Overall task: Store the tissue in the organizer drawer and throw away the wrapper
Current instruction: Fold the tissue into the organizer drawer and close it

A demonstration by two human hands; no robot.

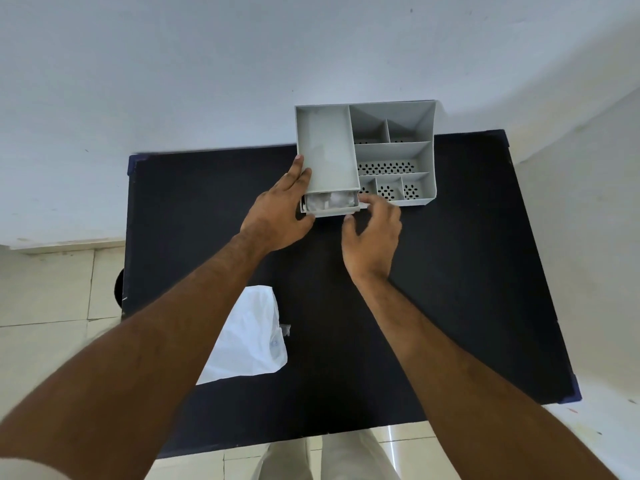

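Observation:
A grey plastic organizer point(394, 154) with several compartments stands at the far edge of the black table point(450, 271). Its drawer point(332, 211) at the lower left is pulled out a little, and white tissue point(329, 201) shows inside it. My left hand point(280, 213) rests flat against the organizer's left side, thumb at the drawer's front corner. My right hand point(374, 237) is at the drawer's right front corner, fingers curled and touching its edge. A white plastic wrapper point(249, 337) lies flat on the table near me, partly hidden by my left forearm.
The table stands against a white wall, with another wall close on the right. Tiled floor shows to the left and in front of the table. A dark round object point(119, 287) sits by the table's left edge.

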